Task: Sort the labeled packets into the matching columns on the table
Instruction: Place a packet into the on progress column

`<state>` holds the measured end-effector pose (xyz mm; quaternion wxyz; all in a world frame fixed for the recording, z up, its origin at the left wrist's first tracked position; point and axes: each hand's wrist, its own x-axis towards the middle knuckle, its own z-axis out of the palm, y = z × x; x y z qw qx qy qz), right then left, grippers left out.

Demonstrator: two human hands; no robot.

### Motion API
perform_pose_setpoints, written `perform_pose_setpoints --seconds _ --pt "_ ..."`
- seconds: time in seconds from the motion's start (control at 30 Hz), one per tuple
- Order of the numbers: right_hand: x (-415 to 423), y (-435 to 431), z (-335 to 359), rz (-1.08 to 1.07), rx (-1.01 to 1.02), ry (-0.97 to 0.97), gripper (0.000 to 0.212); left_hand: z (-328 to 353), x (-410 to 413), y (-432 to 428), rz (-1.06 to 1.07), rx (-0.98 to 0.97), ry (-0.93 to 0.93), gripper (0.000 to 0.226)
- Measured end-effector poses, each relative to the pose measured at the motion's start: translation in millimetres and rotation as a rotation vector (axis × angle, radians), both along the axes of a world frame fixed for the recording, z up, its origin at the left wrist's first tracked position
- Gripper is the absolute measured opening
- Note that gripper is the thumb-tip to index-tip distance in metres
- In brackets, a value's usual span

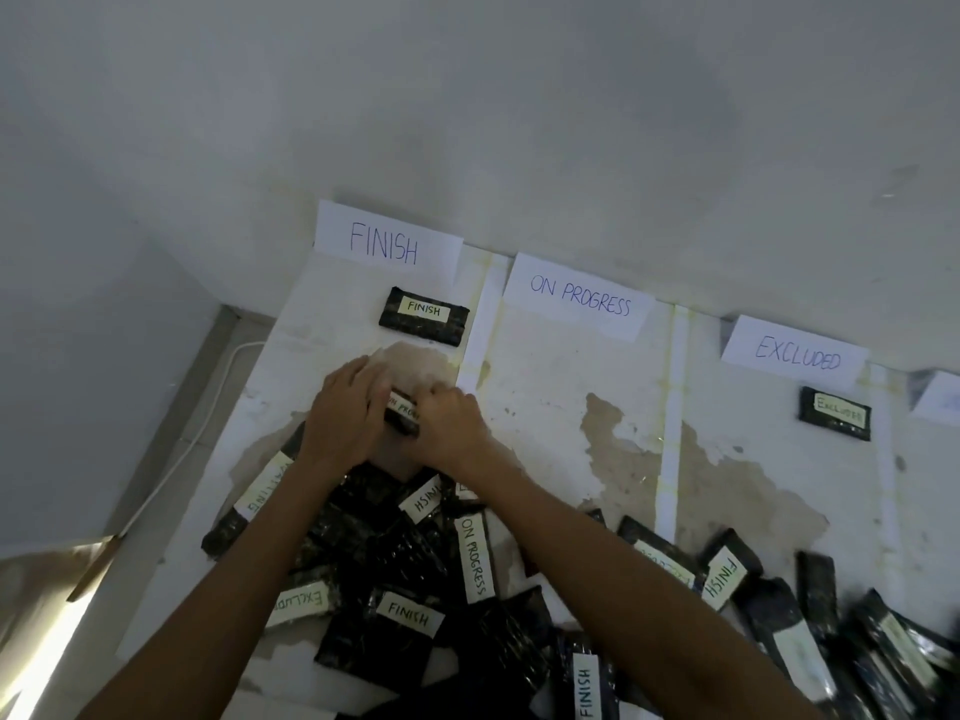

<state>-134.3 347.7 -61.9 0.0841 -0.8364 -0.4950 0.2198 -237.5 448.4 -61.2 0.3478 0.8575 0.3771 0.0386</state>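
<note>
Dim greyish light, glare at lower left, wide-angle distortion, blurred packets (883, 662) lower right.

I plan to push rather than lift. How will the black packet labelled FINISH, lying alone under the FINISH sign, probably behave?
The FINISH packet lies flat and looks block-shaped, so it should slide, not roll or tip. Its dark wrapping shows shiny specks, so it may slip a little when gripped. Its edges look slightly rumpled, so it is probably somewhat soft.
</note>
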Motion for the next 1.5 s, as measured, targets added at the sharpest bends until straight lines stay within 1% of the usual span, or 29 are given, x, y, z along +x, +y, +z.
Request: perform_pose_setpoints --seconds 0.13,0.2,0.3,0.37,0.47,0.57,0.7,0.83,0.97,1.1,1.17,1.27,1.3,1.37,1.43,1.5 --pt "26 -9 -9 0.054 -0.103 -0.077 0.06 -7 11 -11 -0.051 -0.043 0.066 0.056" --pt "26 -15 -17 0.078 -0.118 -0.09 0.064 -14 14 -19 -0.074 -0.065 0.118 0.055" --pt "25 -20 -22 0.089 -0.084 -0.089 0.061 -20 16 -28 -0.097 -0.023 0.156 0.056" --pt "32 -24 -19 0.072 -0.031 -0.083 0.055 -19 18 -31 -0.093 0.002 0.134 0.056" --pt "58 -36 -10 0.003 0.063 -0.07 0.043 -19 29 -32 -0.149 0.046 0.064 0.051" --pt "98 -57 -4 -0.065 0.091 -0.082 0.037 -15 51 -41 -0.242 0.095 0.034 0.048" --pt "159 -97 -1 -0.185 0.072 -0.107 0.035 -9 91 -64 -0.276 0.037 -0.011 0.054" --pt "208 -130 -3 -0.273 0.012 -0.13 0.033 -17 132 -79 -0.422 0.053 0.011 0.064" --pt "232 -150 -13 -0.312 -0.027 -0.092 0.033 -28 162 -89 -0.483 0.058 0.057 0.056" --pt "236 -157 -24 -0.312 -0.018 -0.055 0.033 -37 171 -92 -0.523 0.075 0.071 0.059" --pt "236 -159 -25 -0.295 -0.009 -0.087 0.037 -38 170 -91 -0.519 0.078 0.072 0.054" --pt "222 -158 -18 -0.239 -0.004 -0.164 0.047 -37 160 -90 -0.498 0.06 0.053 0.054" --pt "212 -155 -14 -0.228 0.02 -0.145 0.048 -36 154 -90 -0.491 0.062 0.051 0.053" --pt "181 -148 -6 -0.201 0.068 -0.028 0.047 -36 138 -89 -0.486 0.075 0.064 0.052" --pt "142 -140 -2 -0.112 0.062 0.098 0.048 -40 118 -89 -0.501 0.108 0.096 0.053" --pt "103 -134 -6 0.007 0.057 0.195 0.054 -43 99 -88 -0.51 0.12 0.133 0.056"
